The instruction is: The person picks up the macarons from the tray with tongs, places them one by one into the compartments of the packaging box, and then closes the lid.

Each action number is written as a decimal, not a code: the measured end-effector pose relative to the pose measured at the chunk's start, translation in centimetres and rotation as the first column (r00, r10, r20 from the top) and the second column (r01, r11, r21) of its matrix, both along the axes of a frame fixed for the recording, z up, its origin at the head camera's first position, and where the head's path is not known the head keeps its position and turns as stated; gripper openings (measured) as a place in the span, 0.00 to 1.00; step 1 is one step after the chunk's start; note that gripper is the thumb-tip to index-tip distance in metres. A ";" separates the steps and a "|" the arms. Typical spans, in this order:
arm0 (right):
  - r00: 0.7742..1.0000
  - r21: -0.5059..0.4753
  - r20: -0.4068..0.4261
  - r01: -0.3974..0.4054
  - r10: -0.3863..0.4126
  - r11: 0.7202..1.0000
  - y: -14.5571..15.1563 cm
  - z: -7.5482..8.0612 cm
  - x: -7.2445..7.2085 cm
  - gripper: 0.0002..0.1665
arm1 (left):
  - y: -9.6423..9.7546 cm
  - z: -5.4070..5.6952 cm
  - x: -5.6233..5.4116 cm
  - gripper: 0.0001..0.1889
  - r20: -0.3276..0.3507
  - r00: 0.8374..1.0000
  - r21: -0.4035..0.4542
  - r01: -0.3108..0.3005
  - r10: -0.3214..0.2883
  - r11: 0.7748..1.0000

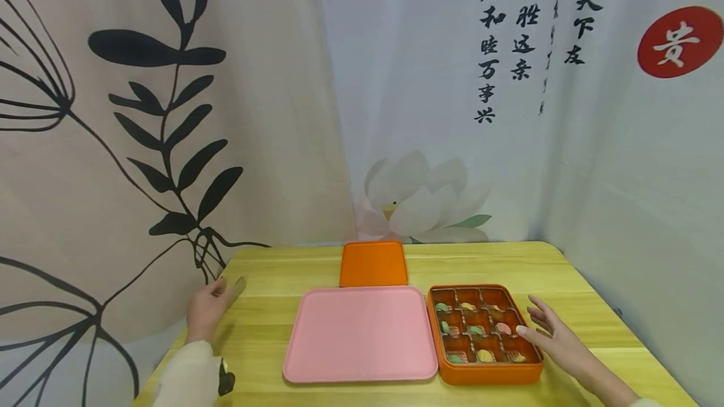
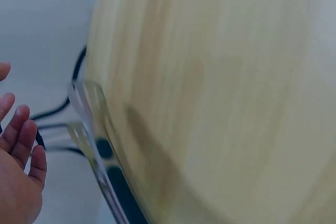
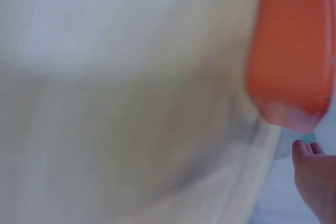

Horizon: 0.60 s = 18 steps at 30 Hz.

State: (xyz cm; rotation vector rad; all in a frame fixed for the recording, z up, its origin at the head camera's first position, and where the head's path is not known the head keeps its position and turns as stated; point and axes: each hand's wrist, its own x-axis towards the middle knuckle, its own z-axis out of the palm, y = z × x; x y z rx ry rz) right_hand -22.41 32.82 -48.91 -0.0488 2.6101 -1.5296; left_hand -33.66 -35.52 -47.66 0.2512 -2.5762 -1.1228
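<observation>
In the head view my left hand (image 1: 206,313) is over the left edge of the wooden table, its fingers loosely bent around nothing visible. Close by in the left wrist view is a tong-like utensil (image 2: 113,166) with clear tips and dark green parts, apart from the visible fingers of the left hand (image 2: 21,166). My right hand (image 1: 557,341) reaches to an orange box (image 1: 492,374), its thumb at the right rim; contact cannot be told. Small coloured pieces (image 1: 476,330) sit in the box's several compartments. The right wrist view is blurred, with the box's side (image 3: 294,45) above the right hand (image 3: 317,182).
A pink tray (image 1: 362,335) lies left of the box, close against it. Behind the tray is a flat orange lid or tray (image 1: 373,264). The wooden table (image 1: 260,313) ends at a printed curtain (image 1: 283,112) with leaves, a flower and writing.
</observation>
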 end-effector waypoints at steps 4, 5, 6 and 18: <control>0.996 0.028 -0.091 0.007 -0.005 1.000 -1.3 1.6 -1.4 0.51 | 1.8 0.8 -1.3 0.33 -0.002 0.997 0.003 0.079 -0.079 0.997; 0.994 0.035 -0.109 0.015 -0.011 0.999 -1.7 2.1 -1.7 0.51 | 2.4 1.0 -1.6 0.33 -0.004 0.996 0.006 0.091 -0.091 0.996; 0.992 0.038 -0.126 0.021 -0.016 0.999 -2.2 2.4 -2.2 0.51 | 3.0 1.1 -1.9 0.32 -0.008 0.995 0.014 0.104 -0.104 0.994; 0.979 0.009 -0.203 -0.004 0.006 1.000 -9.0 5.6 -7.9 0.53 | 11.3 2.4 -5.2 0.28 -0.028 0.966 0.044 0.257 -0.256 0.965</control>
